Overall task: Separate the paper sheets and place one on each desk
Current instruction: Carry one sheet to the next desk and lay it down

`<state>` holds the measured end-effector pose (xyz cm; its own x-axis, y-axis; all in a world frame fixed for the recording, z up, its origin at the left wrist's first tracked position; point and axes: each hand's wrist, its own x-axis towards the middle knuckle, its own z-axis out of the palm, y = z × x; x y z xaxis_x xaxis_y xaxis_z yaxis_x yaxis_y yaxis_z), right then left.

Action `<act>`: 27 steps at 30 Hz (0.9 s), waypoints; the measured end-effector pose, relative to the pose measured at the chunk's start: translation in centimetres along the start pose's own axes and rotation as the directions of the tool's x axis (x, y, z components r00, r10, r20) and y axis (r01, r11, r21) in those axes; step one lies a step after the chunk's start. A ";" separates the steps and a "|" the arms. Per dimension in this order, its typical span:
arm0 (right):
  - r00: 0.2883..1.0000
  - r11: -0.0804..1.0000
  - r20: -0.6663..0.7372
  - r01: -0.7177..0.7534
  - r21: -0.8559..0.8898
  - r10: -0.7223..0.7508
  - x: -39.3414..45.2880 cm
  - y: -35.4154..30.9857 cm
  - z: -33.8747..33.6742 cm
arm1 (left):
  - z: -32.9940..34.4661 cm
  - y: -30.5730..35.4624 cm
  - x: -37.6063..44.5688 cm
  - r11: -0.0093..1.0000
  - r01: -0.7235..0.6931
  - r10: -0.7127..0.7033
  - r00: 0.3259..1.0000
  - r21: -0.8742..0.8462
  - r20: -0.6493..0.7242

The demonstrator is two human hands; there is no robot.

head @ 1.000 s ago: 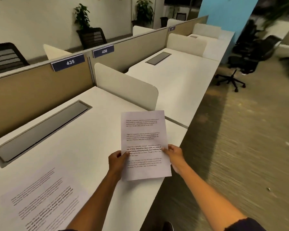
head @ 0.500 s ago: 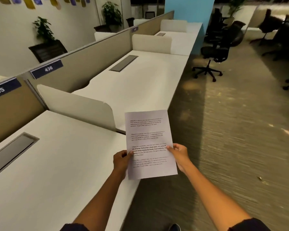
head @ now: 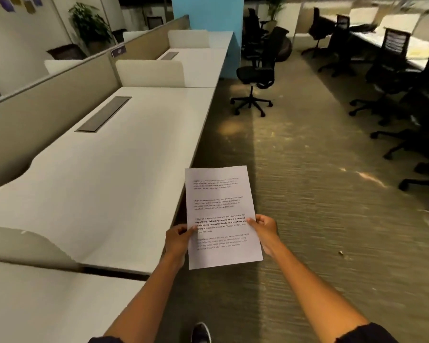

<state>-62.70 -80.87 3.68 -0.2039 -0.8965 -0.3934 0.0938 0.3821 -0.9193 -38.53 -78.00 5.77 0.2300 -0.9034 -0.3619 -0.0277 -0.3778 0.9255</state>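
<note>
1. Lying leftmost, the near white desk showed no sheet on its visible part; the next desk beyond the low divider was likewise bare, so it was still unserved.
2. Left hand: thumb on top, pinching the left edge of the printed paper sheets.
3. Sheets: held above the desk edge and carpet; count not discernible, none separated.
4. Right hand: curled fingers pinching the right edge.
5. Farther desk: bare, also left.
</note>
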 end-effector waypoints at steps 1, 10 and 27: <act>1.000 1.000 -0.020 -0.010 0.008 0.010 1.2 -0.2 -0.7 | 1.1 0.4 1.2 1.000 -0.002 0.001 1.000 0.019 0.016; 0.991 0.999 -0.130 -0.019 0.033 0.023 14.1 -4.5 -2.4 | 9.5 4.0 15.7 0.999 0.006 -0.011 0.995 0.049 0.103; 0.998 0.991 -0.053 0.017 -0.136 -0.025 43.0 -20.7 11.7 | 9.1 18.3 46.8 0.997 -0.039 0.036 0.998 0.068 0.045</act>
<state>-62.01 -129.93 5.91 -0.2578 -0.8924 -0.3704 -0.0431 0.3936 -0.9183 -37.16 -129.06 4.72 0.1852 -0.9247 -0.3327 -0.1031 -0.3550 0.9292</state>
